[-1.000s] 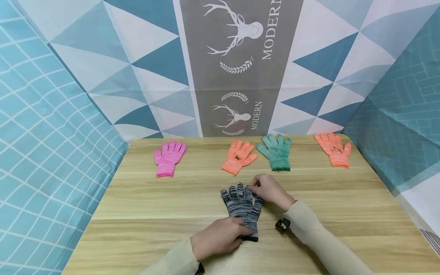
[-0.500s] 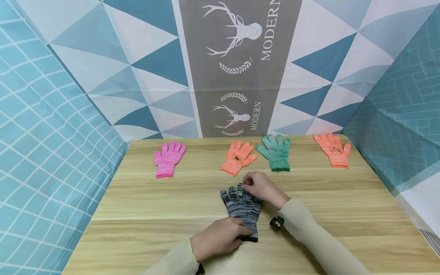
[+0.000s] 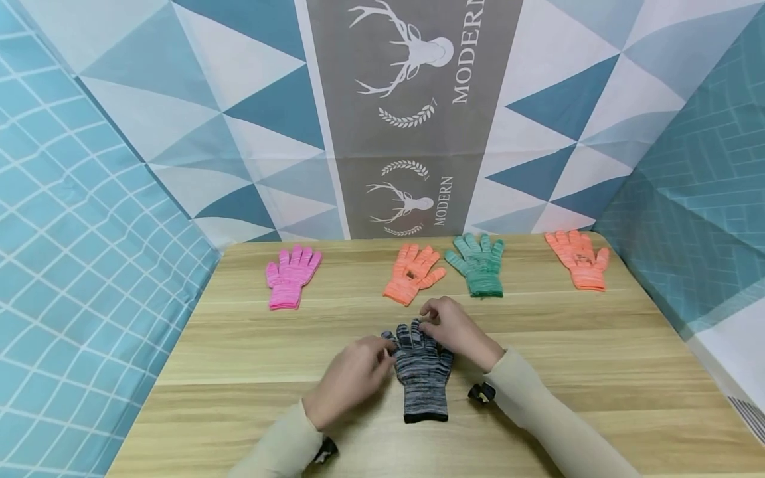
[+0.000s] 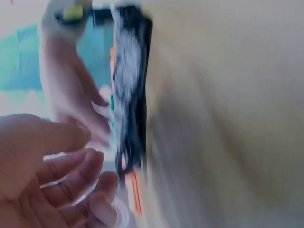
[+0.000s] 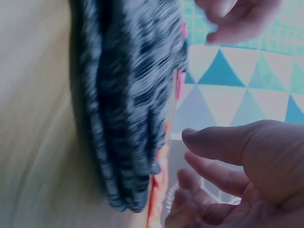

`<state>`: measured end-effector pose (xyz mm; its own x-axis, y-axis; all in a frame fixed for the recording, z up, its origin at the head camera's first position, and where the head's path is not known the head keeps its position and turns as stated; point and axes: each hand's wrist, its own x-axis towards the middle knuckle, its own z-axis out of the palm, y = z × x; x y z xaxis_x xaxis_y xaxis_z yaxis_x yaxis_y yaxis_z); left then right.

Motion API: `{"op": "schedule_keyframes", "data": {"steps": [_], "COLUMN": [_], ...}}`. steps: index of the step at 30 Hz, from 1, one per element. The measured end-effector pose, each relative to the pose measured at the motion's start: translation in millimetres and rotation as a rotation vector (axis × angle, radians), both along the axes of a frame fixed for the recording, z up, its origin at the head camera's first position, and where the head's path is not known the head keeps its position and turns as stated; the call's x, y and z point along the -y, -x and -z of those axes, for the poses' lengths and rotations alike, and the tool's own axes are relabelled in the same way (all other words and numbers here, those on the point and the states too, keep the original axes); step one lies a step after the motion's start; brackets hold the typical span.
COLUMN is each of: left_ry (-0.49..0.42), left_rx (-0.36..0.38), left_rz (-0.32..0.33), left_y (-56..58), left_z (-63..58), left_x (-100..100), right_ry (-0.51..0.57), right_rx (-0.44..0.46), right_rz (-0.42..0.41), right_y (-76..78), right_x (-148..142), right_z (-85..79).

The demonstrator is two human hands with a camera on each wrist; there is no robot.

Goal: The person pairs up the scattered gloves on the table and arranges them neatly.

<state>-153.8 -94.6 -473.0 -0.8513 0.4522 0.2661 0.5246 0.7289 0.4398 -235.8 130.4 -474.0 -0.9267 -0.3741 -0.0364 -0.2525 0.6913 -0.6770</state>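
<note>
A black-and-grey knitted glove (image 3: 423,382) lies on the wooden table, its black cuff toward me and its fingers pointing away. Blurred by motion, my left hand (image 3: 352,377) is at the glove's left edge beside a fingertip; in the left wrist view its thumb (image 4: 61,137) and bent fingers hold nothing. My right hand (image 3: 455,330) hovers at the glove's upper right, partly hiding some glove fingers. The right wrist view has its thumb (image 5: 218,142) and fingers loosely bent and apart from the glove's striped fabric (image 5: 137,95).
Along the table's far side lie a pink glove (image 3: 291,277), an orange glove (image 3: 412,273), a green glove (image 3: 480,265) and another orange glove (image 3: 580,259). Behind the wooden table (image 3: 251,358) hangs a patterned cloth (image 3: 406,133), with blue cloth on both sides.
My left hand has left the glove's cuff and moved up to its left finger edge. Earlier my right hand shifted left along the glove's fingertips; it has barely moved since.
</note>
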Motion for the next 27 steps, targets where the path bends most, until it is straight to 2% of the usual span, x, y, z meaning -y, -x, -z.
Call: {"op": "schedule_keyframes", "data": {"steps": [2, 5, 12, 20, 27], "left_ry": [-0.015, 0.005, 0.028, 0.047, 0.067], "left_rx": [0.005, 0.016, 0.056, 0.065, 0.076], "left_rz": [-0.072, -0.121, -0.13, -0.131, -0.123], "left_y": [6.6, 13.9, 23.2, 29.7, 33.4], "left_z": [-1.2, -0.5, 4.8, 11.2, 13.0], "left_x": [8, 16, 20, 19, 13], "right_ry": [0.009, 0.018, 0.002, -0.141, -0.177], "right_rx": [-0.013, -0.034, -0.09, -0.111, -0.118], "right_rz": [-0.006, -0.044, -0.161, -0.292, -0.297], "right_y": [-6.2, -15.9, -40.0, -58.6, -61.9], "right_x": [-1, -3, -5, -6, -6], "right_z": [-4.6, -8.0, -4.9, 2.7, 4.6]}}
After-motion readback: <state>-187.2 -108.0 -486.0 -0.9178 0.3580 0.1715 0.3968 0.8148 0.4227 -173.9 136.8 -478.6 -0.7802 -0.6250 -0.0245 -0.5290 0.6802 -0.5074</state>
